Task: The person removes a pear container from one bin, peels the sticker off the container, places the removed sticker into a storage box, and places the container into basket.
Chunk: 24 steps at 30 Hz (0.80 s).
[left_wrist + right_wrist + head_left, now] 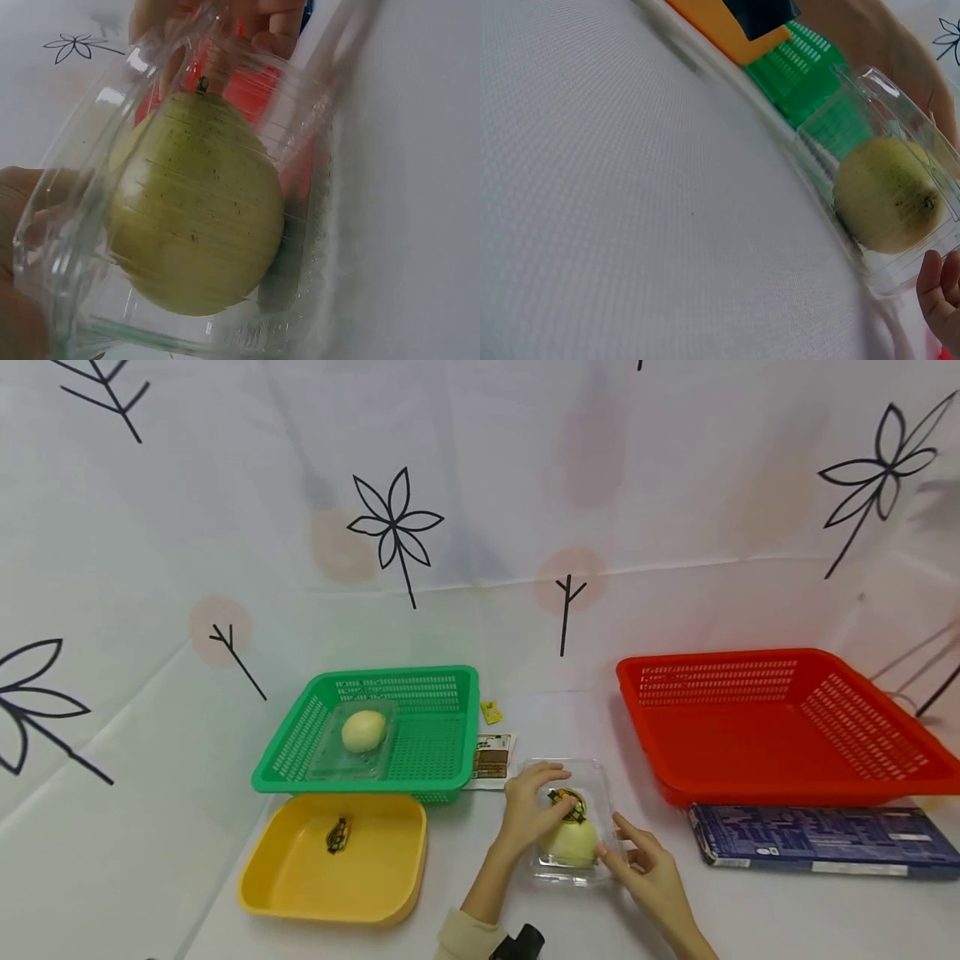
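A clear plastic clamshell box [596, 785] lies on the white table between my hands. Inside it sits a pale green pear [570, 843], its stem showing in the left wrist view [199, 202]. A dark round sticker [567, 806] is on the lid over the pear. My left hand [528, 806] rests on the lid with spread fingers, a fingertip on the sticker. My right hand [645, 872] touches the box's right side with thumb and fingers. In the right wrist view, its fingertips [934, 281] are beside the box's edge.
A green basket [442, 727] at the back left holds another clear box with a pale fruit. In front is a yellow tray [300, 877] with a dark sticker. At right stand a red basket [720, 752] and a flat blue box [817, 839]. Small packets lie behind the box.
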Each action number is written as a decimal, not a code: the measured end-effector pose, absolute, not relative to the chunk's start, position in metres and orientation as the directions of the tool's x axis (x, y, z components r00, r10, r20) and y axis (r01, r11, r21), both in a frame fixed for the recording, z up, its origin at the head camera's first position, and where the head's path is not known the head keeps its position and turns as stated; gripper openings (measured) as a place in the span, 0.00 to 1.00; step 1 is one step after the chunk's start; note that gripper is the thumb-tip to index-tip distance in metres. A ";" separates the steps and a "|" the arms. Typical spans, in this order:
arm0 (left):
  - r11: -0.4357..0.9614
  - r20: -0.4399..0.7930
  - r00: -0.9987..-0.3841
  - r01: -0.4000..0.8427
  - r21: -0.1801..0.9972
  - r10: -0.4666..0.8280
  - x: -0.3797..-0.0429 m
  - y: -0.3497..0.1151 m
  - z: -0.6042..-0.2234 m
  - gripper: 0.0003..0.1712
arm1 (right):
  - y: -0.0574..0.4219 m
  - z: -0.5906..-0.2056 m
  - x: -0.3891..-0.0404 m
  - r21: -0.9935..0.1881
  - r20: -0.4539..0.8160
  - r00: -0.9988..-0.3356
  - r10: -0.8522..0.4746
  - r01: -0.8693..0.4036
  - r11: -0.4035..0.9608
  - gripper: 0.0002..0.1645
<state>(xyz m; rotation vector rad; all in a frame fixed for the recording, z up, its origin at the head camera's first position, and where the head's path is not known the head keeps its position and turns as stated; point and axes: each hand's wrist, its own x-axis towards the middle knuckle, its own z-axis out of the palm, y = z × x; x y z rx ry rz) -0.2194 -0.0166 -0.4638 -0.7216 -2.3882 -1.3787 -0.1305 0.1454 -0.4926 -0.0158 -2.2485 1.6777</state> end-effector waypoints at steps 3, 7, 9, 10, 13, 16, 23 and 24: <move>0.476 0.436 -0.835 0.550 0.686 0.337 -0.224 -0.017 -0.465 0.18 | 0.144 -0.492 -0.131 -0.934 0.251 -0.946 0.205 -0.181 0.309 0.31; 0.535 0.392 -0.816 0.575 0.619 0.424 -0.228 -0.020 -0.466 0.21 | 0.144 -0.492 -0.130 -0.936 0.239 -0.948 0.208 -0.168 0.308 0.31; 0.553 0.359 -0.811 0.579 0.599 0.461 -0.229 -0.022 -0.466 0.22 | 0.145 -0.492 -0.129 -0.936 0.239 -0.949 0.207 -0.167 0.311 0.32; 0.562 0.341 -0.810 0.579 0.591 0.476 -0.230 -0.022 -0.465 0.23 | 0.145 -0.493 -0.129 -0.935 0.239 -0.949 0.206 -0.167 0.312 0.32; 0.567 0.304 -0.811 0.572 0.592 0.501 -0.230 -0.023 -0.464 0.22 | 0.146 -0.493 -0.129 -0.934 0.234 -0.950 0.206 -0.161 0.318 0.32; 0.567 0.298 -0.809 0.573 0.591 0.506 -0.231 -0.024 -0.463 0.21 | 0.146 -0.492 -0.129 -0.931 0.249 -0.946 0.208 -0.173 0.323 0.31; 0.586 0.274 -0.809 0.572 0.575 0.520 -0.232 -0.025 -0.460 0.19 | 0.146 -0.495 -0.130 -0.922 0.271 -0.938 0.214 -0.189 0.338 0.32; 0.593 0.267 -0.810 0.570 0.568 0.523 -0.232 -0.025 -0.459 0.18 | 0.146 -0.495 -0.130 -0.922 0.272 -0.939 0.212 -0.191 0.338 0.32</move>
